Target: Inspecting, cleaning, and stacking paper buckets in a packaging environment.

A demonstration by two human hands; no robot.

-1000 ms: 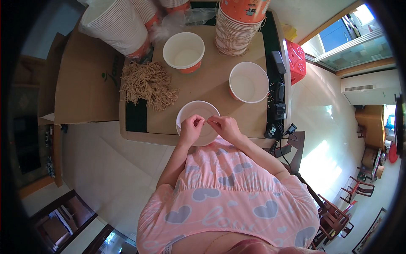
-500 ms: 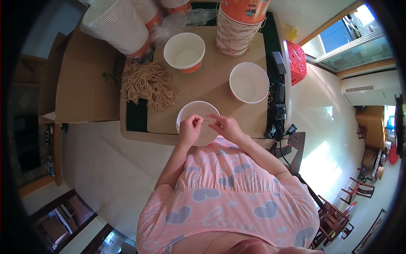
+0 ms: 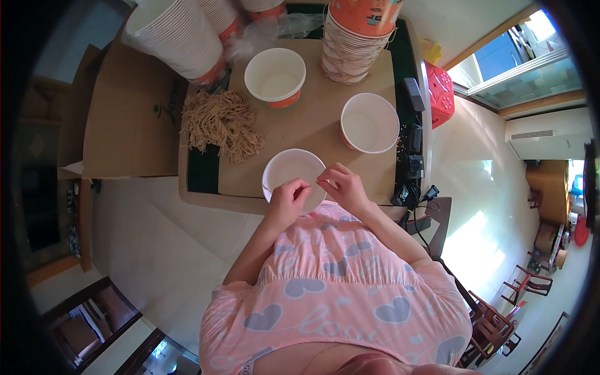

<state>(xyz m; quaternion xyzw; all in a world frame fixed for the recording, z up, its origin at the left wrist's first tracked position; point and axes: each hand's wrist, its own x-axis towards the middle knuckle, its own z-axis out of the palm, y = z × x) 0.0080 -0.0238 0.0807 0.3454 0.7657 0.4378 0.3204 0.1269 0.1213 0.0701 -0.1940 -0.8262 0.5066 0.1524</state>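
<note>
Left hand [image 3: 290, 199] is pinching, thumb and forefinger closing together over the near side of a white tub [image 3: 292, 164]. Right hand [image 3: 347, 187] is pinching just beside it, over the tub's right rim; its fingertips look to be meeting, the rest of the hand staying loosely curled. Can't tell what either pinch is gripping; any strand there is too fine to make out.

Change: left hand is now sitting farther right and closer to the body than half a second ago; right fingers are drawing in from a wider spread. Tub is staying put directly under the grip, so this is reading as small two-handed finger work at the rim, not tub moving.

Around the grip: a tan string bundle [image 3: 226, 127] is lying beyond and to the left. Another white-and-orange tub [image 3: 275, 76] is standing farther beyond, slightly left; a third tub [image 3: 369, 123] is standing beyond and right. A stack of tubs with loose strings [image 3: 355, 53] is rising past those two. A cardboard box [image 3: 128, 119] is standing well left, black adapters [image 3: 414, 164] are lying off to the right.
</note>
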